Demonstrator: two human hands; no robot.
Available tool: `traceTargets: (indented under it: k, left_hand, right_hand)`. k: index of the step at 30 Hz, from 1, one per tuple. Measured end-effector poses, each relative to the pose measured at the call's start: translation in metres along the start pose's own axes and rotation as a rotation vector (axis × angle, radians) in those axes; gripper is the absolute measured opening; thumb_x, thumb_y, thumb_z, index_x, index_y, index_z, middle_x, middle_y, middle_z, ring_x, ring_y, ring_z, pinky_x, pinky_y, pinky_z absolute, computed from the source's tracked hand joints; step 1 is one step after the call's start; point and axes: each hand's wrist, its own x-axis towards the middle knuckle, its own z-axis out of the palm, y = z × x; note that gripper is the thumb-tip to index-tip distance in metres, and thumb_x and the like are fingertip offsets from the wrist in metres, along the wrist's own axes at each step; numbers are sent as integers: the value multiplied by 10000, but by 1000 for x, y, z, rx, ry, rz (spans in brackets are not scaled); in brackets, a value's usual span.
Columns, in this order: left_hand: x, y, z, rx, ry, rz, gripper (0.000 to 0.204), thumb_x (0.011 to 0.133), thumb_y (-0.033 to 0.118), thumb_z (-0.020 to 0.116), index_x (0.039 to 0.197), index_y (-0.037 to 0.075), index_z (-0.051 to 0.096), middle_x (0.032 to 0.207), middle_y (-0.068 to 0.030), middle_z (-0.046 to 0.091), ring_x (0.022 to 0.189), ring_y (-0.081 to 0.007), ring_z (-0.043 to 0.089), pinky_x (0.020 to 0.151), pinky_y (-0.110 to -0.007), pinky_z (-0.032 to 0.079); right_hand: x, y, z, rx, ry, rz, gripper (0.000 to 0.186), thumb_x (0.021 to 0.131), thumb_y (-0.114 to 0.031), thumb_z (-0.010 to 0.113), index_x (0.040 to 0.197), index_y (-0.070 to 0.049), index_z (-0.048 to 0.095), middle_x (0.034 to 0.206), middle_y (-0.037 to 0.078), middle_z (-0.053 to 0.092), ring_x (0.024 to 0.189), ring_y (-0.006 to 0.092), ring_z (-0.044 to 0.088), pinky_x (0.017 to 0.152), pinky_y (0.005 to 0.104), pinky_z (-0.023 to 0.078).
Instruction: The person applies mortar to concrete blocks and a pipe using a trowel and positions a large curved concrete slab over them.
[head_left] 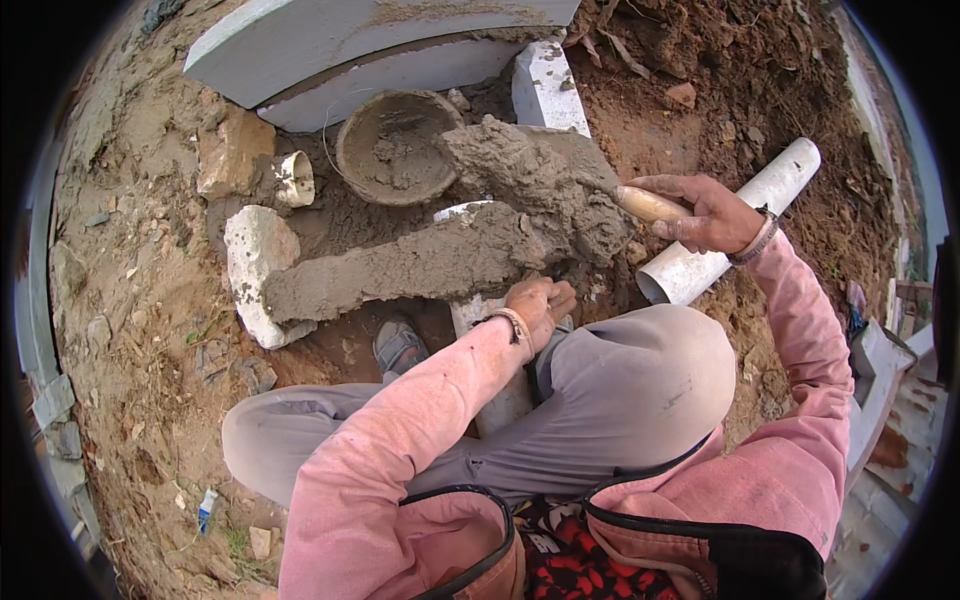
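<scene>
My right hand (710, 213) is closed round the wooden handle of a trowel (652, 205). Its blade is mostly hidden under a heap of wet grey mortar (530, 165). In front of my knees, a long strip thickly coated with mortar (400, 265) runs leftward to a whitish stone block (258, 250); what lies under the coating is hidden. At the strip's near right side my left hand (540, 305) has its fingers curled, close to a white pipe (480, 312) that passes below the strip. Whatever those fingers grip does not show. A mortar-caked bowl (395, 145) stands beyond the strip.
Another white pipe (735, 225) lies on the soil by my right wrist. A short pipe piece (295, 180) and a tan rock (233, 150) sit left of the bowl. Pale slabs (380, 45) stand along the far side, with a white block (548, 85) at their right end.
</scene>
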Motion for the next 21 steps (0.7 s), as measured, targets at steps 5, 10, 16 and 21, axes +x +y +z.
traceTargets:
  k: [5, 10, 16, 21]
  left_hand:
    - [24, -9, -11, -434, 62, 181, 251, 894, -83, 416, 1124, -175, 377, 1189, -245, 485, 1135, -365, 521, 1019, -450, 468]
    - [30, -2, -14, -562, -4, 151, 258, 871, -109, 415, 1115, -181, 371, 1196, -256, 466, 1167, -392, 496, 1036, -481, 454]
    - [27, 2, -19, -513, -39, 167, 268, 837, -127, 409, 1100, -170, 379, 1239, -290, 435, 1197, -424, 472, 1041, -505, 447]
    - [24, -3, -17, -483, -127, 145, 379, 824, -108, 397, 1199, -152, 372, 1320, -265, 429, 1252, -404, 442, 1066, -491, 423]
  right_hand:
    - [-3, 39, 43, -637, 49, -202, 607, 793, -180, 668, 1354, -68, 466, 990, 152, 618, 817, 354, 631, 713, 396, 520]
    - [-20, 58, 73, -855, 232, -192, 644, 766, -150, 667, 1372, -145, 449, 882, 97, 545, 711, 308, 606, 616, 406, 510]
    - [-36, 56, 63, -609, 216, -51, 555, 838, -196, 617, 1354, -88, 442, 924, 158, 604, 764, 352, 625, 658, 425, 511]
    - [-46, 44, 73, -262, 52, 91, 491, 866, -216, 578, 1279, 23, 464, 912, 262, 647, 838, 416, 639, 743, 442, 508]
